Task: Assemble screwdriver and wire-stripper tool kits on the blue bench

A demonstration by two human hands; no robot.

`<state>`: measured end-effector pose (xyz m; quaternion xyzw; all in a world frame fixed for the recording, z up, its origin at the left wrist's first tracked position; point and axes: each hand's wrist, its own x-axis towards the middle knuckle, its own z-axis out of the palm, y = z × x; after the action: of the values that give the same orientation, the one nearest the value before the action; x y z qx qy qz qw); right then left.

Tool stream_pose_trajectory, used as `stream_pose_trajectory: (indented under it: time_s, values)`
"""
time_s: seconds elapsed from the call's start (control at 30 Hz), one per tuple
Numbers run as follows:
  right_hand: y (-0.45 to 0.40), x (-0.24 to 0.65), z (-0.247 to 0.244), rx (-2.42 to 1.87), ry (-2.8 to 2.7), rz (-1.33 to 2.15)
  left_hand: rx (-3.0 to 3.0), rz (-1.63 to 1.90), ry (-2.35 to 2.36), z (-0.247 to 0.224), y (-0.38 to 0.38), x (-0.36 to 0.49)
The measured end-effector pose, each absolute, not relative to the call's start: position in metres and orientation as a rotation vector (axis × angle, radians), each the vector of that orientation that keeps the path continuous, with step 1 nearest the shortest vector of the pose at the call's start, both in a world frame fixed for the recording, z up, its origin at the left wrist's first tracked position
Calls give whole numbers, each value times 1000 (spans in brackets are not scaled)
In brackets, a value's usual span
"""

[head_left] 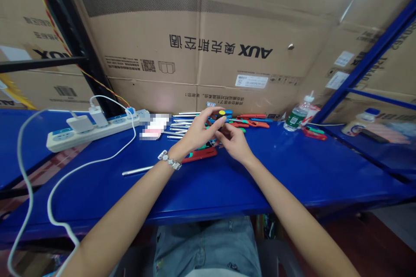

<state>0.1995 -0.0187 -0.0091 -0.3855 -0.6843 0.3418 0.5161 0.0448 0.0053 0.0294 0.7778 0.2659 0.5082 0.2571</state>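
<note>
My left hand [203,127] is closed around a small dark piece with a round yellow top [222,113], held above the blue table. Touching it from the right and slightly lower, my right hand [232,138] has its thumb and fingers pinched together; what lies between them is too small to make out. Below my hands a red lighter [203,154] with a long silver tube [138,170] lies on the table. Behind them are several more silver tubes [178,126] and red, blue and green lighter handles [258,124], partly hidden by my fingers.
The blue table [208,190] backs onto a large cardboard box [221,17]. A white power strip [97,130] with chargers and a looping white cable [84,164] is at left. A plastic bottle [294,117] and a red item [315,134] stand and lie at right.
</note>
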Motion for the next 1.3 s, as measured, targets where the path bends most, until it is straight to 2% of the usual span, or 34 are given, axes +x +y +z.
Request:
stream_pose_trajectory:
  time_s: [0.2, 0.4, 0.73, 0.97, 1.03, 1.2, 1.3]
  values:
    - [-17, 199, -12, -985, -1654, 716, 2025, 1482, 807, 28, 8, 48]
    - [-17, 200, -14, -967, -1622, 762, 1982, 1490, 824, 26, 7, 48]
    - [-18, 199, -12, -1055, -1722, 601, 2119, 1335, 792, 25, 13, 40]
    - [-15, 200, -15, -1004, -1608, 696, 2179, 1420, 854, 27, 10, 37]
    - [-15, 202, -14, -1020, -1568, 700, 2315, 1301, 900, 25, 12, 28]
    - [-17, 207, -10, -1037, -1493, 682, 2618, 707, 896, 6, 18, 13]
    - [-22, 214, -8, -1180, -1497, 597, 2673, 582, 888, -2, 18, 15]
